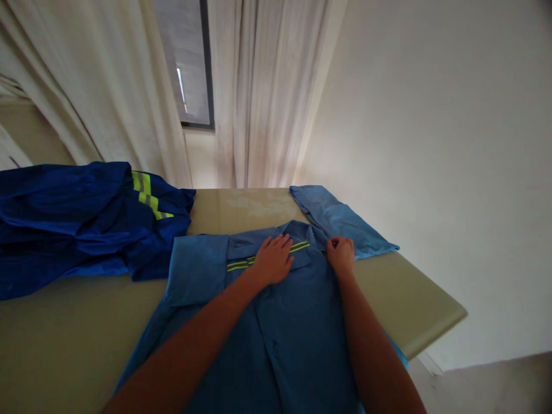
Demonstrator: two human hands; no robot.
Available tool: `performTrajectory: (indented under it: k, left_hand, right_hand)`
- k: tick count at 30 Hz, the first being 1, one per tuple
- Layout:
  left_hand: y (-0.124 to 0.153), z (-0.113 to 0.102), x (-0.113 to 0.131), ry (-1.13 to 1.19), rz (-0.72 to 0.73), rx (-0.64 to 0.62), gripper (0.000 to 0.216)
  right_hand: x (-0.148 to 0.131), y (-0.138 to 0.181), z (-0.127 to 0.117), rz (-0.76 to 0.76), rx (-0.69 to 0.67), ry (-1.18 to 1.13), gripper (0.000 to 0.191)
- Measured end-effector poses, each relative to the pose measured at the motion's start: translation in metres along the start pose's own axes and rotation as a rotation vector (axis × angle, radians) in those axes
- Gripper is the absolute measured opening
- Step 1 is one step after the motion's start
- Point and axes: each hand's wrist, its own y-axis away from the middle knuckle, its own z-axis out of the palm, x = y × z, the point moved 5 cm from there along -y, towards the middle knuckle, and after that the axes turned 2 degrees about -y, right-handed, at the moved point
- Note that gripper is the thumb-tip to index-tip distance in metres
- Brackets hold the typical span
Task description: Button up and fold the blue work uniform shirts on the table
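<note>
A blue work shirt [297,322] with thin yellow stripes and a pocket flap lies spread over the padded table [414,293]. My left hand [272,260] rests flat across its upper part, fingers stretched out over the stripes. At the shirt's right edge, near the shoulder, my right hand [342,257] is closed with the cloth pinched in its fingers. One sleeve [338,218] of the shirt stretches out to the far right, past my right hand. On the left side, a part of the shirt [198,267] is folded inward over the body.
A darker blue garment [73,213] with yellow and grey reflective bands lies heaped on the table's left. Behind the table hang pale curtains [276,86] beside a dark-framed window [190,69]. A plain wall [440,144] stands close on the right, and the table's corner points toward it.
</note>
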Motion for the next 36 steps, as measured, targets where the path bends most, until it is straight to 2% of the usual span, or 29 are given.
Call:
performTrajectory:
  k: [2,4,6,9,12,14,19,25,28,31,33,36]
  left_hand:
    - [-0.019,0.017,0.025,0.052,0.046,-0.005,0.057]
    - [-0.029,0.032,0.039,0.077,0.063,0.008,0.059]
    - [-0.031,0.043,0.045,0.077,0.071,0.016,0.061]
    - [-0.026,0.052,0.045,0.065,0.08,0.022,0.062]
    - [-0.023,0.052,0.043,0.054,0.079,0.032,0.061]
    - [-0.022,0.05,0.044,0.048,0.077,0.04,0.06]
    - [-0.022,0.045,0.046,0.052,0.073,0.066,0.069]
    - [-0.02,0.042,0.046,0.048,0.09,0.075,0.066]
    - [-0.02,0.043,0.046,0.049,0.096,0.099,0.065]
    - [-0.02,0.045,0.045,0.045,0.084,0.125,0.068]
    - [-0.02,0.046,0.044,0.045,0.075,0.132,0.068]
    - [-0.02,0.047,0.044,0.047,0.063,0.142,0.068]
  right_hand:
    - [0.0,-0.001,0.004,-0.037,-0.029,0.001,0.03]
    - [0.002,-0.001,0.009,-0.05,-0.06,0.017,0.039]
    - [0.005,-0.001,0.013,-0.042,-0.061,0.028,0.047]
    - [0.01,-0.003,0.019,-0.047,-0.062,-0.006,0.041]
    - [0.009,-0.007,0.023,-0.106,-0.043,-0.083,0.026]
    - [0.008,-0.01,0.019,-0.148,0.032,-0.16,0.024]
    - [0.011,-0.013,-0.008,-0.159,0.353,-0.318,0.027]
    - [0.018,-0.01,-0.036,-0.103,0.541,-0.394,0.035]
    - [0.022,-0.009,-0.042,-0.038,0.558,-0.402,0.041]
    - [0.019,-0.01,-0.044,-0.121,0.576,-0.439,0.049]
    - [0.017,-0.013,-0.041,-0.164,0.533,-0.511,0.052]
    - [0.019,-0.018,-0.034,-0.127,0.419,-0.631,0.051]
